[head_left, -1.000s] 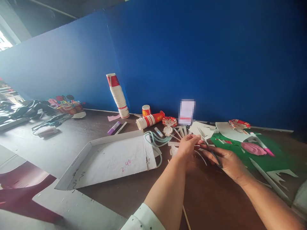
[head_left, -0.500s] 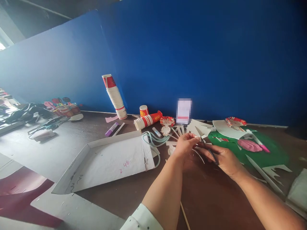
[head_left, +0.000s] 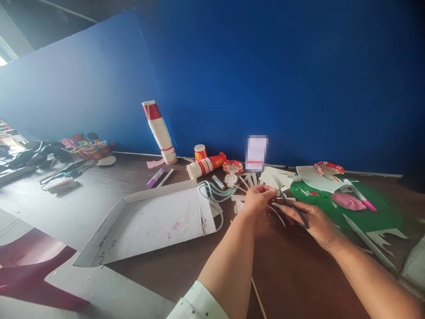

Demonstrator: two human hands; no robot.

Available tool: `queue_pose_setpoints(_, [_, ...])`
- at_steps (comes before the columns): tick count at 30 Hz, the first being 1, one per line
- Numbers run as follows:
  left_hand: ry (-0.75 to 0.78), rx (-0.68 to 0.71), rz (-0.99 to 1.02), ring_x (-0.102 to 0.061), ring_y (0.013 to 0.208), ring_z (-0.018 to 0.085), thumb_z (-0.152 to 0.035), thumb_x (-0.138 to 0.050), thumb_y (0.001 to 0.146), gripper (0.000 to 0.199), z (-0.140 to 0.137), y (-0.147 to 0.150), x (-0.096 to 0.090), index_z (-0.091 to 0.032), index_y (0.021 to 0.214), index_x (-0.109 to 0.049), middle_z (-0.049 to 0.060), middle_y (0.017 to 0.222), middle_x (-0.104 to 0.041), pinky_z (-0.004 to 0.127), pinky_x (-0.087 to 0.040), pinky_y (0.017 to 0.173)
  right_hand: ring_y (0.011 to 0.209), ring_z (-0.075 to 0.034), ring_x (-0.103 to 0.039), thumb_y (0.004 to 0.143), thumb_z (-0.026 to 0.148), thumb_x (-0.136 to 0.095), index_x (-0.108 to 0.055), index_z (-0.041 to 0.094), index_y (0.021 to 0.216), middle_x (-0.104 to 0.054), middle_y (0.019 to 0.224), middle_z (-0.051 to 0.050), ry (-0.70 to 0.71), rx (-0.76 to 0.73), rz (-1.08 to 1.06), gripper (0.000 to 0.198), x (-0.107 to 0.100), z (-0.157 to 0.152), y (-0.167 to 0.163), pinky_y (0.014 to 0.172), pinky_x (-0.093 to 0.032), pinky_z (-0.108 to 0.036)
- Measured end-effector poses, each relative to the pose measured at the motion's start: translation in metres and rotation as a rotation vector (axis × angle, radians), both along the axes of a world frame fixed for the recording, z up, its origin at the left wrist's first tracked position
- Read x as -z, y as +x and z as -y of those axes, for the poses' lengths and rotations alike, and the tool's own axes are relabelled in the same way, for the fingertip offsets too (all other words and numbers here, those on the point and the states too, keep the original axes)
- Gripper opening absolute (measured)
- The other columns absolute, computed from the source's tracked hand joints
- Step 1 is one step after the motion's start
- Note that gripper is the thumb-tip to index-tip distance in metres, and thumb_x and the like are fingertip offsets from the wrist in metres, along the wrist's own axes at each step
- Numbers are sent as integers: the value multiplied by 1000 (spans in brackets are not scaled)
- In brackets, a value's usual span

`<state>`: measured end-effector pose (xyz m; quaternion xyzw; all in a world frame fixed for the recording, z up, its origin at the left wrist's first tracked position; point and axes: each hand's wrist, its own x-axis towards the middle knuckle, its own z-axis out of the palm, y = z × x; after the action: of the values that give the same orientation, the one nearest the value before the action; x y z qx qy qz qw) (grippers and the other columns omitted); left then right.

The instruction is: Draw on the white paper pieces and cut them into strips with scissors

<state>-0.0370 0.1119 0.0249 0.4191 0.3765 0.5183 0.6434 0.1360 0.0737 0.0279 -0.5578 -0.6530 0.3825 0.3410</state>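
Note:
My left hand (head_left: pixel 258 199) is closed in a pinch on a small piece of white paper, mostly hidden by the fingers. Dark-handled scissors (head_left: pixel 301 217) are in my right hand (head_left: pixel 315 221), their blades pointing up and slightly apart beside my left fingertips. Beyond my left hand, narrow white paper strips (head_left: pixel 251 180) fan out. A thin curved strip (head_left: pixel 279 215) lies below the fingers. More white paper pieces (head_left: pixel 277 176) lie just behind the blades.
A shallow cardboard tray (head_left: pixel 149 221) lies left, by a coiled pale cable (head_left: pixel 219 193). Paper cups stand in a tall stack (head_left: pixel 161 137); others lie on their side (head_left: pixel 206 165). A green sheet (head_left: pixel 378 210) with a pink piece (head_left: pixel 348 201) is right. A wooden stick (head_left: pixel 259 297) lies in front.
The view has shifted slightly. My right hand has turned the scissors a little, and their handle sits slightly farther right. My left hand keeps its pinch in nearly the same place.

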Motion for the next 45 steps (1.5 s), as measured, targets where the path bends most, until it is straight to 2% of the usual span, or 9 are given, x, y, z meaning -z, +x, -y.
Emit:
queue_pose_setpoints(3, [3,13,8,-43,55,8,-44,-80,70,34,-2,0,2,-17,70,-60,-3,58,-53,26,-28,58,67,-20,-59,82,64,-69,-81,28,113,-64,66,-1,-28,-14,-20,49,-3,2,1,55,-43,-28])
queue_pose_setpoints(6, [2,21,4,-43,54,8,-44,-80,71,33,-2,0,3,-17,72,-61,-2,58,-54,26,-28,57,69,-19,-58,83,65,-69,-81,25,86,-65,70,-2,-53,-27,-44,42,-5,3,1,57,-45,-27])
queue_pose_setpoints(8, [4,14,-7,-42,54,8,-44,-81,71,34,-2,0,3,-16,72,-61,-2,58,-54,25,-29,57,68,-18,-57,83,66,-68,-74,22,69,-65,70,-2,-74,-48,-60,46,-6,4,2,56,-45,-26])
queue_pose_setpoints(14, [-9,31,2,-45,55,8,-45,-84,69,37,-3,0,4,-16,72,-61,-2,60,-55,25,-31,58,69,-18,-57,81,68,-69,-67,21,62,-65,72,-2,-116,-44,-73,50,-8,5,1,55,-47,-25])
queue_pose_setpoints(16, [-10,32,5,-45,56,8,-45,-83,70,36,-3,0,4,-16,72,-61,-2,61,-55,25,-32,59,71,-19,-59,80,68,-69,-71,22,67,-65,71,-3,-119,-21,-73,48,-8,6,0,54,-48,-25])
queue_pose_setpoints(19, [-10,26,-11,-44,56,8,-44,-82,70,36,-1,0,0,-16,71,-60,-2,60,-54,26,-31,60,68,-20,-60,80,69,-69,-81,24,88,-64,66,-2,-75,-3,-37,46,-8,5,0,54,-47,-26])
queue_pose_setpoints(24, [8,25,-1,-41,56,8,-44,-80,70,35,3,-2,-6,-17,68,-59,-3,59,-52,26,-30,60,67,-20,-59,82,70,-67,-81,27,115,-62,64,-1,-19,-22,6,56,-7,3,1,57,-45,-28])
queue_pose_setpoints(36, [6,29,-50,-44,57,9,-41,-79,71,32,4,-4,-9,-17,68,-58,-3,60,-51,25,-29,59,61,-21,-59,80,66,-70,-83,27,115,-63,58,-1,19,-1,29,54,-6,1,0,56,-45,-31])
queue_pose_setpoints(45, [9,34,-9,-41,56,8,-42,-79,72,33,1,-3,-6,-16,68,-58,-3,58,-51,26,-29,62,60,-19,-58,83,67,-67,-83,27,115,-63,59,-1,61,15,61,53,-1,1,0,54,-42,-29])
